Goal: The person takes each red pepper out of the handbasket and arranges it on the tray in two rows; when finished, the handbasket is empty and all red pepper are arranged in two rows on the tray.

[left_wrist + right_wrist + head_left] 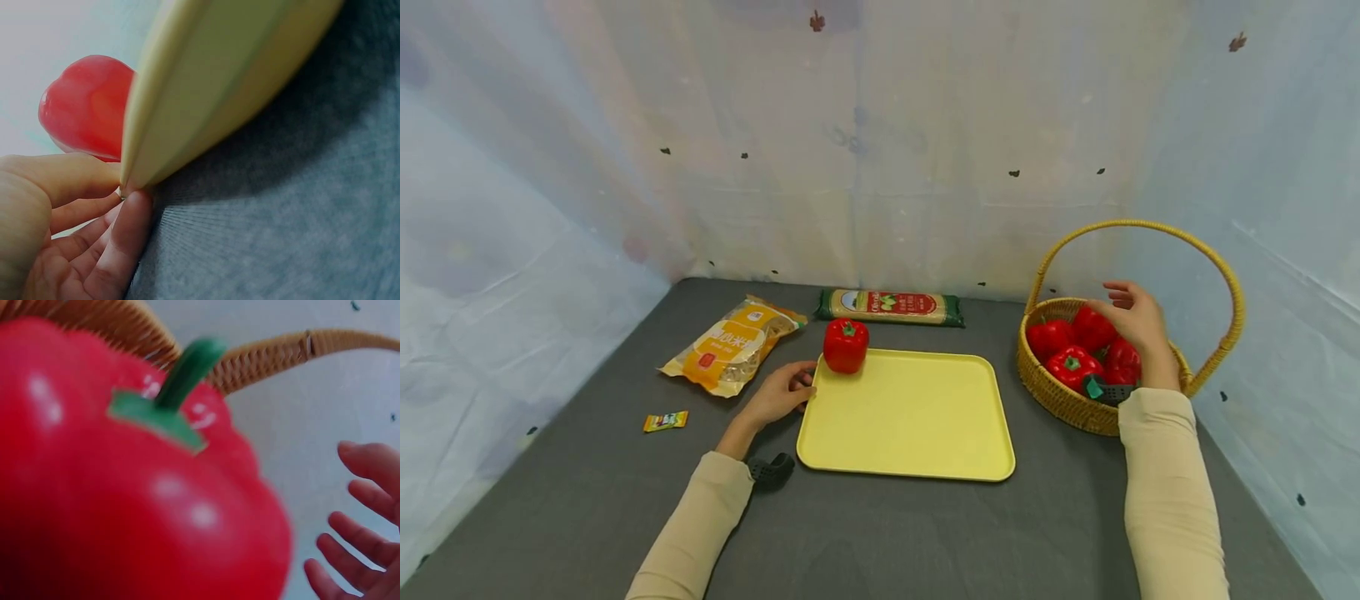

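Note:
My left hand (777,395) pinches the left rim of a yellow tray (917,421), thumb on one side of the edge and fingers on the other in the left wrist view. One red bell pepper (846,346) sits upright at the tray's back left corner. Above the wicker basket (1051,402) at the right is my right hand (1138,321), fingers spread and loosely bent, holding nothing. Several red bell peppers (1074,365) lie in that basket, partly hidden by the right wrist. A pepper (169,481) with a green stem fills much of the right wrist view, apart from the fingers.
A yellow-and-clear food bag (730,343) lies left of the tray, with a small wrapped snack (666,421) nearer me. Behind the tray lies a long green-and-red noodle packet (891,307). The basket's tall handle (1234,292) arches over the right hand. Pale curtains hang behind the grey table (880,542).

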A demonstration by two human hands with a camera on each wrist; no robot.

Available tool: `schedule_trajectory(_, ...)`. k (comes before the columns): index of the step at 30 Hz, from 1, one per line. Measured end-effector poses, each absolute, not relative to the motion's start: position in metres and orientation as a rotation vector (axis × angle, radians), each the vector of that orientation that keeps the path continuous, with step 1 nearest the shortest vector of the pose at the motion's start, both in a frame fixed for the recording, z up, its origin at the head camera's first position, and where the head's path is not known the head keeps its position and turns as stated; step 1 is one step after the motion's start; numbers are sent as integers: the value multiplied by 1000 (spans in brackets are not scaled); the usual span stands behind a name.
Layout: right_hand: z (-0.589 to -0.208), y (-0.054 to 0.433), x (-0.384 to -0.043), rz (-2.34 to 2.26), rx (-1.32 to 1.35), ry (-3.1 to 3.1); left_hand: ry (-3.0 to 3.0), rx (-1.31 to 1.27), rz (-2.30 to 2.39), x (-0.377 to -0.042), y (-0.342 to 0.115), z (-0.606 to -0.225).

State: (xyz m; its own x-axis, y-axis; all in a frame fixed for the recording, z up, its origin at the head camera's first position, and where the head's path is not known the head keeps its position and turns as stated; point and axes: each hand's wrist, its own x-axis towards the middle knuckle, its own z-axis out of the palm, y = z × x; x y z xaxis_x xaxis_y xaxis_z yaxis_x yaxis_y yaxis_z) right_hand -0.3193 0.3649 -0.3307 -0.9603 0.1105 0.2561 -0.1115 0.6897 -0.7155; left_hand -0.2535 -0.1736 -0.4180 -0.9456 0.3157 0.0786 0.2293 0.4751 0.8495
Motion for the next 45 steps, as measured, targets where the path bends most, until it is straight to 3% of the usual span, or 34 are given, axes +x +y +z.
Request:
schedule_trajectory(11, -361, 380, -320, 1043, -197, -2566, 2616, 417, 1508, -276, -181, -456)
schedule_trajectory(23, -367, 384, -321, 912, -309, -2838, 2603, 459, 1501, -256, -173, -427)
schedule_trajectory(30, -364, 380, -323, 999, -274, -2842, 2608, 483, 1535, -274, -185, -449)
schedule_trajectory(41, -365, 383, -326, 962, -203, -2887, 2622, 506, 1508, -260, -175, -423)
schedule_trajectory(45, -365, 382, -324, 1002, -206, -2844, 2620, 509, 1505, -263, -177, -430)
